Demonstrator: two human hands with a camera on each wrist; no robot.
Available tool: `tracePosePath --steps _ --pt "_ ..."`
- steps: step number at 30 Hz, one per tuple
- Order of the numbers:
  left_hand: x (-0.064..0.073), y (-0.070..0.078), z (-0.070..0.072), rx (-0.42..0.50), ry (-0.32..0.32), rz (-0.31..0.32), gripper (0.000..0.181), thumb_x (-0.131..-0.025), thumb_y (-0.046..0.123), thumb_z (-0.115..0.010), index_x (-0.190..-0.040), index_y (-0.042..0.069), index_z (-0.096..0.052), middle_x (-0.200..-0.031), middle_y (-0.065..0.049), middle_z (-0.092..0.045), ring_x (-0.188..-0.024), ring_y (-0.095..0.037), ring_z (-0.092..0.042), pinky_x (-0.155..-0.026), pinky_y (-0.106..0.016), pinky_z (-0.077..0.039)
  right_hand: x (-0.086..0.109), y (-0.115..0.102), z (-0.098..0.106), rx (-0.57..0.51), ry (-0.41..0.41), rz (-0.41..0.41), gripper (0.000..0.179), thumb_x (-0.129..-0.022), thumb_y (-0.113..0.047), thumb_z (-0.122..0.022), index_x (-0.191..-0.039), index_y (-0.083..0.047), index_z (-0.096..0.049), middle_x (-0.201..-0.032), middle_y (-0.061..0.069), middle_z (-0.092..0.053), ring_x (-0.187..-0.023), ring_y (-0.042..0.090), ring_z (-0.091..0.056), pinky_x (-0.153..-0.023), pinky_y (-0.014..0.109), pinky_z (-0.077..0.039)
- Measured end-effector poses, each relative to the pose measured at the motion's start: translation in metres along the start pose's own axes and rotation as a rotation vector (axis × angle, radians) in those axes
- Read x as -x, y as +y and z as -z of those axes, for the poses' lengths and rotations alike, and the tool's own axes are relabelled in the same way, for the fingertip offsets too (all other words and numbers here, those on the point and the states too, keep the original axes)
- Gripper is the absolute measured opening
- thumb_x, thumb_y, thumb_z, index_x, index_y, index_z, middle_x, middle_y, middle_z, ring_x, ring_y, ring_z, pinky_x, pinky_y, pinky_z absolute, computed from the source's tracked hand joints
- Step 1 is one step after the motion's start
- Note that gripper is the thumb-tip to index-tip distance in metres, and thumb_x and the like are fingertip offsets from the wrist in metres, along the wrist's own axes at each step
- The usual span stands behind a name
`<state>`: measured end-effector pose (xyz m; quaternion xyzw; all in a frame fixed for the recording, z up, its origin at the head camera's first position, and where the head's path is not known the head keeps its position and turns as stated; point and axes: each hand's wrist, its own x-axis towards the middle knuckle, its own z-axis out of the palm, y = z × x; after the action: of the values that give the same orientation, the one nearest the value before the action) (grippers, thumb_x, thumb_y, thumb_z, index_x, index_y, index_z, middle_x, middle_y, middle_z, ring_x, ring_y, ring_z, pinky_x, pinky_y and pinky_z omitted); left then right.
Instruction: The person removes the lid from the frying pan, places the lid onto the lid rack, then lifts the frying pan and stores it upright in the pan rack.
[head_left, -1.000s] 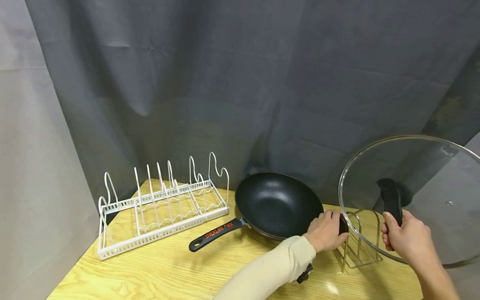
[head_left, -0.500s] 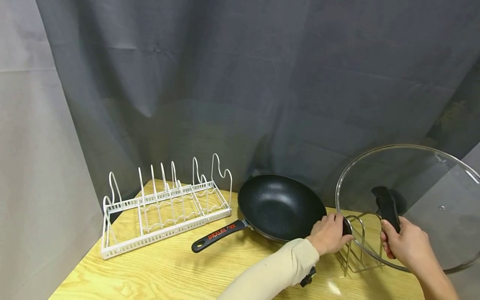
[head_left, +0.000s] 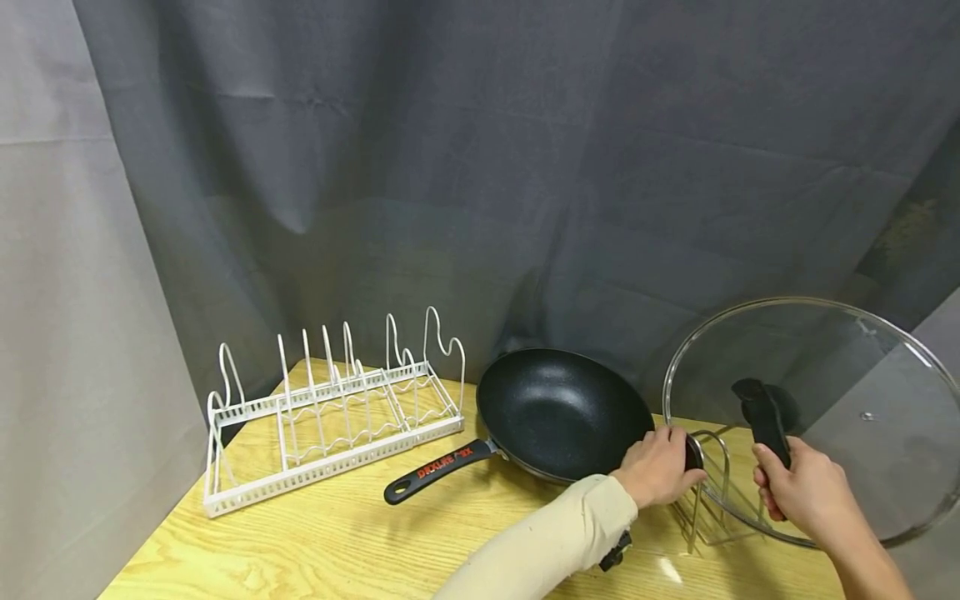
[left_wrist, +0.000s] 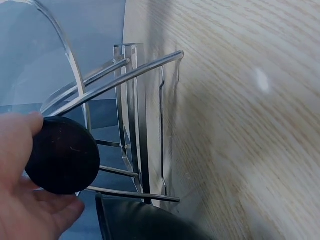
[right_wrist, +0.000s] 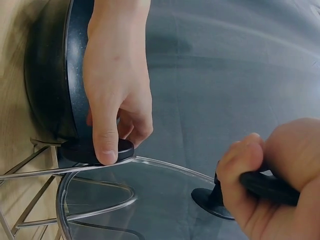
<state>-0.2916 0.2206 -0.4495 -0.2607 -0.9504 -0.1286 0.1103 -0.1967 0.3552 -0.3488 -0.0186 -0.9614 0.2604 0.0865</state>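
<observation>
My right hand grips the upright black handle of a large glass lid. The lid is held up on edge, its metal-rimmed lower left side overlapping a small wire rack. My left hand pinches a round black disc, like a knob, beside the rack's bars; the thumb lies on its face in the right wrist view. A black frying pan stands just left of that hand, and its handle points to the front left.
A white wire pan rack with upright dividers stands on the left of the wooden table. Dark grey cloth hangs close behind the pan and racks. Paler cloth closes off the left side.
The glass lid and my right hand have moved down and slightly left, toward the wire rack. My left hand keeps its hold on the black disc. The pan stays in place.
</observation>
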Motion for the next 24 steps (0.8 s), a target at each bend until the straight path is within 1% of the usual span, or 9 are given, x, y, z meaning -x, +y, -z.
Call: tracePosePath --steps 2,7,12,21,24 --pt "0.0 0.0 0.001 0.006 -0.008 0.002 0.058 -0.088 0.063 -0.048 -0.128 0.021 -0.046 -0.115 0.008 -0.05 -0.098 -0.006 -0.053 -0.073 -0.021 -0.047 0.0 0.001 -0.001 0.008 -0.002 0.005 0.045 -0.103 -0.039 -0.031 -0.088 0.001 -0.046 -0.053 0.002 -0.053 -0.044 0.02 -0.055 -0.047 0.029 -0.04" --pt "-0.002 0.0 0.001 0.008 -0.022 0.008 0.057 -0.087 0.062 -0.05 -0.128 0.022 -0.045 -0.112 0.008 -0.05 -0.097 -0.005 -0.053 -0.072 -0.021 -0.047 0.001 0.003 -0.004 0.02 -0.002 0.023 0.041 -0.103 -0.035 -0.033 -0.088 0.001 -0.045 -0.053 0.001 -0.052 -0.043 0.019 -0.054 -0.045 0.028 -0.039" --pt "-0.002 0.001 0.0 -0.009 -0.02 0.002 0.057 -0.087 0.061 -0.051 -0.127 0.022 -0.046 -0.112 0.007 -0.051 -0.097 -0.006 -0.053 -0.071 -0.022 -0.047 0.001 0.004 -0.006 0.028 -0.011 0.041 0.04 -0.103 -0.034 -0.034 -0.088 0.001 -0.045 -0.052 0.002 -0.052 -0.043 0.019 -0.054 -0.044 0.029 -0.037" --pt "-0.001 0.001 0.002 -0.015 -0.021 -0.001 0.056 -0.088 0.061 -0.051 -0.128 0.022 -0.046 -0.114 0.007 -0.049 -0.096 -0.006 -0.052 -0.072 -0.022 -0.047 0.001 0.008 -0.011 0.021 -0.053 0.058 0.036 -0.103 -0.03 -0.035 -0.088 0.001 -0.045 -0.054 0.002 -0.051 -0.042 0.019 -0.054 -0.045 0.028 -0.042" --pt "-0.001 0.001 0.001 -0.018 -0.016 -0.005 0.056 -0.088 0.061 -0.051 -0.127 0.022 -0.046 -0.112 0.006 -0.05 -0.095 -0.007 -0.052 -0.071 -0.022 -0.047 0.0 0.009 -0.012 0.048 -0.056 0.073 0.035 -0.103 -0.028 -0.035 -0.085 0.0 -0.046 -0.052 0.001 -0.051 -0.041 0.019 -0.053 -0.047 0.029 -0.042"
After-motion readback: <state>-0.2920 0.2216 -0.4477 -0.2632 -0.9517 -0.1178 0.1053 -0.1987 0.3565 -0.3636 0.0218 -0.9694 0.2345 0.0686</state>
